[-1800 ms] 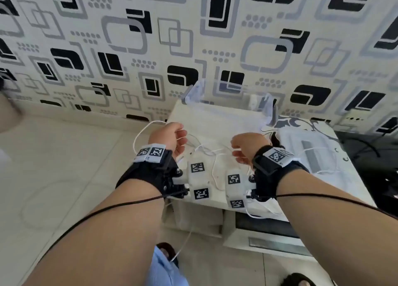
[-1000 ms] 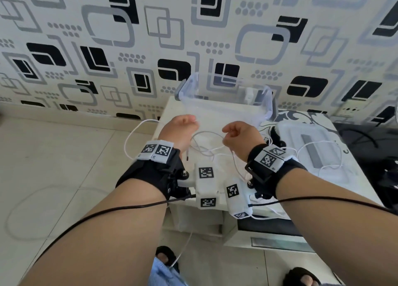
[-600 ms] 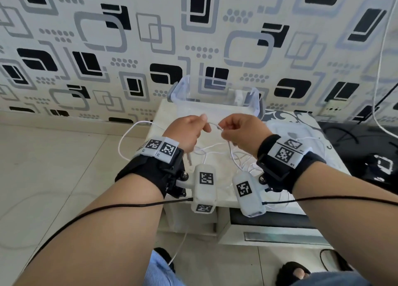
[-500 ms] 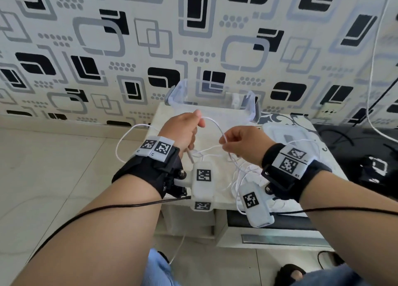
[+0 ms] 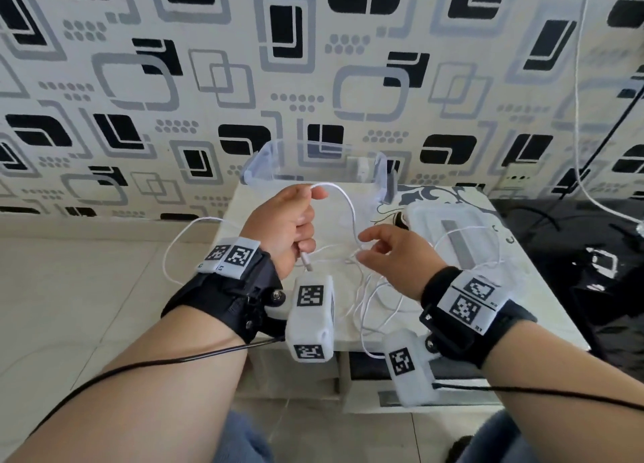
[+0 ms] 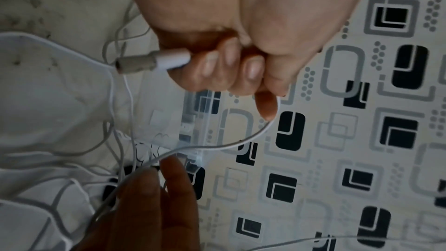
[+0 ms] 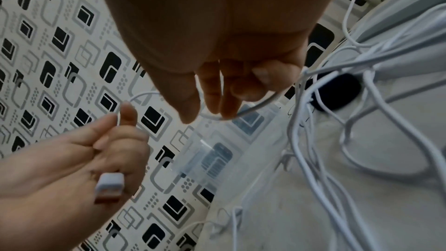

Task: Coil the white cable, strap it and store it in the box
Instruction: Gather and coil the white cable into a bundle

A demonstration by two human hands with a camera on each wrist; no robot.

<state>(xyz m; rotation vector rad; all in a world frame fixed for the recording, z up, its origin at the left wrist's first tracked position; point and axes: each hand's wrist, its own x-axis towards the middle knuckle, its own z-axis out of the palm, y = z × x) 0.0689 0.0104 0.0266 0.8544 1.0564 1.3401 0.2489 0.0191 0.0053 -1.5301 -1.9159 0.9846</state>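
My left hand (image 5: 296, 218) grips the white cable (image 5: 348, 204) in its fist above the table. The USB plug (image 6: 156, 60) sticks out below the curled fingers, and the cable leaves over the thumb and forefinger. From there it arcs to my right hand (image 5: 373, 250), which holds it loosely between thumb and fingertips (image 7: 217, 102). The rest of the cable lies in loose tangled loops (image 5: 376, 298) on the table and hangs off its left side. A clear plastic box (image 5: 313, 169) stands open at the table's back edge.
The low white table (image 5: 522, 288) stands against a patterned wall. The box's lid (image 5: 453, 232) lies to the right of my hands, with a small black object (image 7: 337, 93) next to it. A dark cloth (image 5: 592, 253) lies at the far right. A wall socket (image 5: 515, 180) has cables hanging.
Both hands rose from the table with the cable. They met, then the right hand slid away to the right and down along the cable, drawing out an arc between them.
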